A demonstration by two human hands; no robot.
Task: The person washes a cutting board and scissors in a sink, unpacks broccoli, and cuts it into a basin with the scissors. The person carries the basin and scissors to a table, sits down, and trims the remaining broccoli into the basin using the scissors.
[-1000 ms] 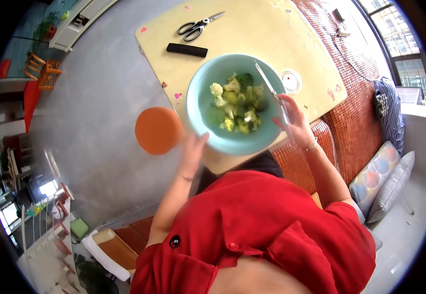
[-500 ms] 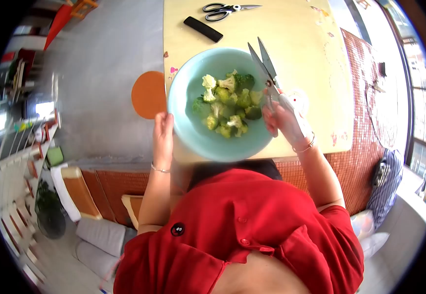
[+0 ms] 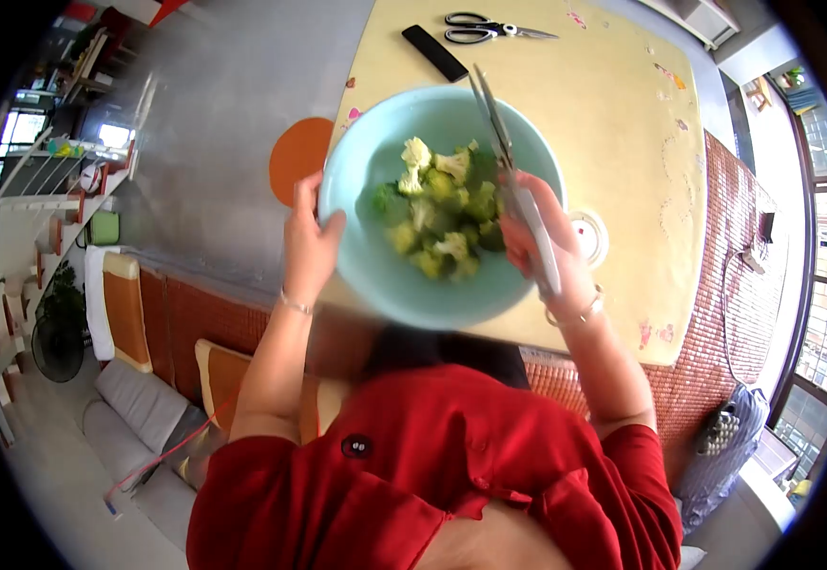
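A light blue bowl (image 3: 375, 275) holds several broccoli florets (image 3: 437, 209) and rests at the near edge of a pale yellow table (image 3: 613, 114). My left hand (image 3: 309, 237) grips the bowl's left rim. My right hand (image 3: 542, 242) holds white-handled scissors (image 3: 504, 161) over the bowl's right side, their blades nearly closed and pointing away from me above the florets.
A second pair of scissors (image 3: 485, 28) and a black bar-shaped object (image 3: 435, 52) lie at the table's far side. A round white disc (image 3: 589, 237) sits right of the bowl. An orange stool (image 3: 299, 157) stands left of the table. Cushions lie on the floor mat.
My left hand has moved up from the bowl's lower left edge and now grips its rim. The scissor blades, spread apart half a second ago, have come together. The view has rotated.
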